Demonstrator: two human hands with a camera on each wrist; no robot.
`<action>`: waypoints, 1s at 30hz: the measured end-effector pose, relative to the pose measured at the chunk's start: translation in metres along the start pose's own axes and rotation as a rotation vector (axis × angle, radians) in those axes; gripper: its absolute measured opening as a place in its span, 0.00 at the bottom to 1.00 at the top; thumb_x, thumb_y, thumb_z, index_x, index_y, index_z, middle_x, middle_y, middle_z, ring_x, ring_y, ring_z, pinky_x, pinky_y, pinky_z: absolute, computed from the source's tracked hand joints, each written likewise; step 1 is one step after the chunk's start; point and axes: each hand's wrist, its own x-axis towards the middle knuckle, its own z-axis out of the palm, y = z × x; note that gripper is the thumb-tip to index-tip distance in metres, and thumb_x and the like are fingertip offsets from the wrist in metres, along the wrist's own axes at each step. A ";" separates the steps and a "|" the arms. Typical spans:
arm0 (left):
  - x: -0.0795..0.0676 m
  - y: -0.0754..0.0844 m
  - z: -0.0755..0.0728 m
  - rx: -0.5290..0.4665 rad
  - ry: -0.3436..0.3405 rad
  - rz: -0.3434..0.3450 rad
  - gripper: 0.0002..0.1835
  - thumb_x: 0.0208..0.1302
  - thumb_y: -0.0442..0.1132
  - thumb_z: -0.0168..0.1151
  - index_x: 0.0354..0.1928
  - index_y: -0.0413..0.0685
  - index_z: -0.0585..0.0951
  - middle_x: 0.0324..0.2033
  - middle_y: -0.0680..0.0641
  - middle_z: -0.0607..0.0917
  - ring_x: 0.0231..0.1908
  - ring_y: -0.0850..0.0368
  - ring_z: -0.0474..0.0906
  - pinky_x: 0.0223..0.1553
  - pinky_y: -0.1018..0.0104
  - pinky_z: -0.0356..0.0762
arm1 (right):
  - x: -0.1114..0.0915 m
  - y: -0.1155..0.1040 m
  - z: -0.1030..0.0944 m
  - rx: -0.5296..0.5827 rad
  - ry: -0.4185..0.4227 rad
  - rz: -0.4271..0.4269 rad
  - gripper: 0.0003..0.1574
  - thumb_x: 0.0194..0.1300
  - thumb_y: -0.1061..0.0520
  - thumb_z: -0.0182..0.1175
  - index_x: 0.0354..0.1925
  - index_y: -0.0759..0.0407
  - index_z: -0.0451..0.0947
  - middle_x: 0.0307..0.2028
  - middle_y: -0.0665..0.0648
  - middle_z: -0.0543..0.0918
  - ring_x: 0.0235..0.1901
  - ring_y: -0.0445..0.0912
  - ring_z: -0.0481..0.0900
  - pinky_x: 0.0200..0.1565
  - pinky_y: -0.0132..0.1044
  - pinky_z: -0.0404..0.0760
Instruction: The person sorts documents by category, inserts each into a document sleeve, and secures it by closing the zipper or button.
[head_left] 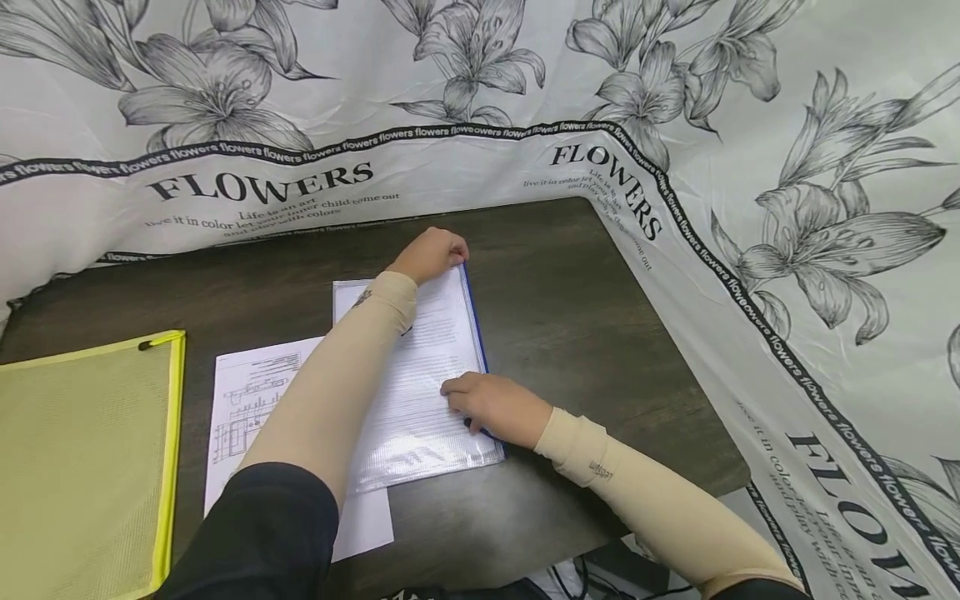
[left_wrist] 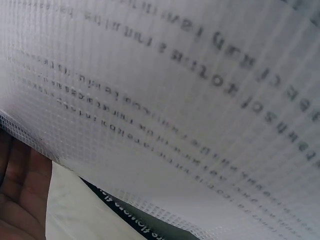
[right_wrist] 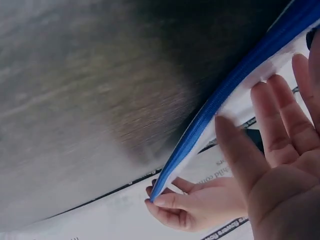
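Observation:
A clear mesh zip pouch (head_left: 416, 408) with printed sheets showing through it lies on the dark table, a blue zipper (right_wrist: 200, 117) along its right edge. At the pouch's far right corner my left hand (head_left: 433, 253) pinches the zipper's end between thumb and fingers. My right hand (head_left: 498, 407) is over the near right part of the pouch, fingers pointing left. In the right wrist view its fingers (right_wrist: 280, 115) are nearly straight beside the zipper, and the thumb lies by a dark zipper pull (right_wrist: 311, 36); I cannot tell whether it is pinched.
White sheets (head_left: 255, 392), one with a line drawing, lie partly under the pouch and my left forearm. To the left is a yellow mesh zip pouch (head_left: 82, 458). A white flower-printed sheet (head_left: 465, 192) borders the dark table (head_left: 585, 308); cables hang below the near edge.

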 end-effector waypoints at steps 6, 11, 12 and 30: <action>-0.006 0.002 -0.002 0.032 -0.011 0.001 0.07 0.74 0.36 0.61 0.46 0.45 0.87 0.44 0.48 0.88 0.45 0.54 0.80 0.53 0.57 0.76 | 0.004 -0.003 0.000 0.048 -0.021 0.020 0.26 0.48 0.69 0.76 0.47 0.61 0.82 0.58 0.55 0.81 0.57 0.46 0.77 0.57 0.32 0.76; -0.020 0.002 -0.020 0.060 -0.024 0.024 0.09 0.75 0.38 0.59 0.47 0.45 0.87 0.43 0.49 0.88 0.43 0.55 0.80 0.51 0.58 0.76 | 0.005 -0.004 0.000 0.052 -0.035 0.032 0.30 0.48 0.70 0.76 0.51 0.62 0.82 0.59 0.56 0.81 0.59 0.47 0.77 0.56 0.33 0.77; -0.024 0.000 -0.026 0.073 -0.021 0.027 0.10 0.75 0.38 0.59 0.48 0.45 0.87 0.43 0.49 0.88 0.43 0.56 0.81 0.51 0.58 0.77 | 0.006 -0.004 0.000 0.046 -0.036 0.031 0.31 0.48 0.70 0.76 0.52 0.62 0.82 0.59 0.56 0.81 0.58 0.47 0.77 0.56 0.33 0.77; -0.225 -0.080 -0.112 0.375 0.162 -0.348 0.11 0.74 0.40 0.59 0.49 0.45 0.85 0.44 0.43 0.83 0.43 0.46 0.79 0.44 0.46 0.79 | 0.015 -0.004 0.000 0.027 0.024 -0.050 0.29 0.42 0.77 0.74 0.44 0.61 0.80 0.54 0.56 0.80 0.46 0.48 0.75 0.42 0.33 0.79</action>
